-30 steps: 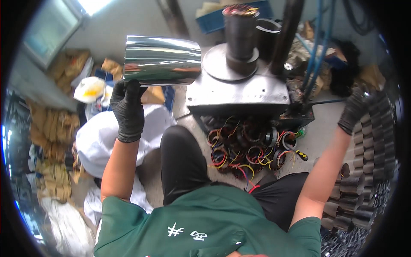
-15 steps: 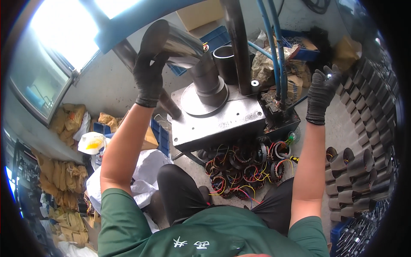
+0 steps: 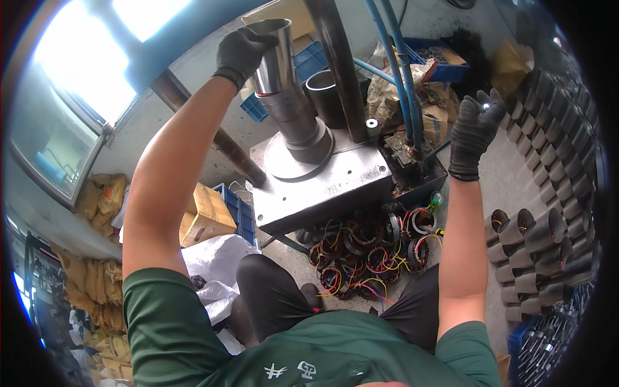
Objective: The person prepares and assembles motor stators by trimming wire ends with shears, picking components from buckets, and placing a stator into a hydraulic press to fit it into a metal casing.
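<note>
My left hand (image 3: 242, 53), in a dark glove, grips the upper rim of a shiny metal tube (image 3: 276, 68). The tube stands nearly upright over a dark stepped post (image 3: 287, 116), its lower end at the post's top. A bit of red shows at that lower edge. Beneath, the post's round flange rests on a heavy steel block (image 3: 316, 187). My right hand (image 3: 476, 132), gloved too, is raised far to the right with fingers curled. A bright spot shows between thumb and fingers; what it is, I cannot make out.
Several wound stators (image 3: 367, 258) with coloured wires lie below the block. Rows of metal tubes (image 3: 535, 238) stand at right. Steel columns (image 3: 338, 71) and blue pipes (image 3: 393, 71) rise behind. A dark cylinder (image 3: 327, 100) stands behind the post; a cardboard box (image 3: 209, 213) sits left.
The metal tube has swung from a sideways tilt to nearly upright over the post, my left hand turning with it at the rim. My right hand stays raised and curled; the view has shifted slightly.
</note>
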A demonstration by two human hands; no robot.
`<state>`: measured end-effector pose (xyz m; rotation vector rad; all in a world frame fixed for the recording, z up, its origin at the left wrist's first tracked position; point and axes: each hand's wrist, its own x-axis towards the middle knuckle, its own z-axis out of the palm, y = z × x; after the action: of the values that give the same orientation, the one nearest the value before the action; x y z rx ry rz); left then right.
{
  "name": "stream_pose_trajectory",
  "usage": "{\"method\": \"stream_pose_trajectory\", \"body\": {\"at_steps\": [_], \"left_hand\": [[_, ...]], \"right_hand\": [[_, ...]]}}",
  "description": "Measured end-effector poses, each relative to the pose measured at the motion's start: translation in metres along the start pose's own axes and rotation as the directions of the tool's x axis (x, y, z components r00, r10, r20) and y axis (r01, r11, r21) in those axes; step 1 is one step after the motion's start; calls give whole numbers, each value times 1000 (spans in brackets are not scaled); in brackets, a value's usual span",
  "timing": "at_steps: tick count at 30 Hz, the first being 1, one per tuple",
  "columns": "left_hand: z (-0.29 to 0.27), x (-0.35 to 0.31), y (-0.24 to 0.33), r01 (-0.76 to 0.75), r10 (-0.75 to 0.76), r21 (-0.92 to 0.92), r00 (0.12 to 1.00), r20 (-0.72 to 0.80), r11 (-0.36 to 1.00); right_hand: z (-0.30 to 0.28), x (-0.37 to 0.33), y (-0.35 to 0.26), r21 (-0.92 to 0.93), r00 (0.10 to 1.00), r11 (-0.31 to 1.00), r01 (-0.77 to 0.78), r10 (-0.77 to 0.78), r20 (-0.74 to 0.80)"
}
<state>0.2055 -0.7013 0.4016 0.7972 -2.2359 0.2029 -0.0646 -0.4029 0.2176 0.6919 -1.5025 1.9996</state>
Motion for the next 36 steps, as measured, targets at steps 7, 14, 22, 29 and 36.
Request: {"method": "stream_pose_trajectory", "body": {"at_steps": [7, 14, 22, 29, 36], "left_hand": [[-4, -2, -47, 287, -287, -52, 958, 15, 956], [-6, -6, -62, 301, -283, -256, 953, 105, 919], [4, -1, -71, 121, -117, -242, 993, 32, 963], [4, -1, -48, 180, -175, -214, 984, 43, 960], [33, -26, -76, 90, -186, -665, 980, -75, 741]], "right_hand": [[-4, -11, -10, -27, 960, 999, 29, -36, -277], [-8, -10, -4, -48, 956, 998, 49, -61, -288], [-8, -13, -3, -101, 959, 994, 49, -75, -273], [-15, -8, 4, -140, 953, 985, 100, -136, -271], [-31, -7, 4, -133, 987, 982, 133, -144, -76]]}}
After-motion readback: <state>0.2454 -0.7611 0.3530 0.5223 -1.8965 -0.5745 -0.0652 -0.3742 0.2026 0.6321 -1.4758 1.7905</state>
